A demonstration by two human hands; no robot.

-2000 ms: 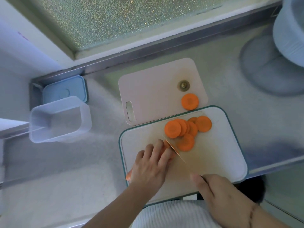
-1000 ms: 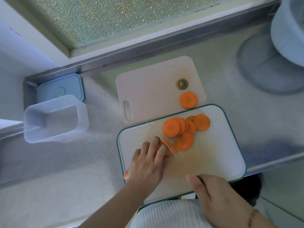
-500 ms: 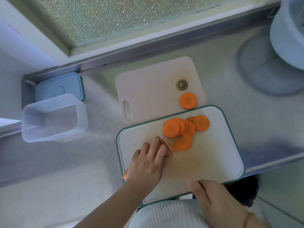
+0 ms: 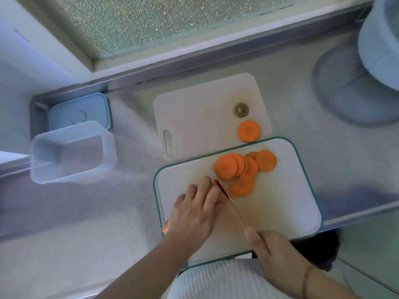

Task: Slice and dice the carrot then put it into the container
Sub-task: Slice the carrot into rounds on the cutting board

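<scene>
On the green-rimmed board (image 4: 280, 212), my right hand (image 4: 274, 249) is gripping the knife (image 4: 228, 197), its handle hidden. My left hand (image 4: 194, 212) is curling over the carrot (image 4: 165, 228), mostly hiding it. Slices (image 4: 239, 169) are lying beyond the blade. The container (image 4: 71, 152) is sitting empty, far left of the board.

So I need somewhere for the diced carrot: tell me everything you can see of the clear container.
The clear container is a translucent, plastic-looking rectangular tub with rounded corners. It stands upright and open on the steel counter, left of both cutting boards, with nothing visible inside. A blue lid lies flat just behind it, partly hidden by its rim. Neither hand touches it.
</scene>
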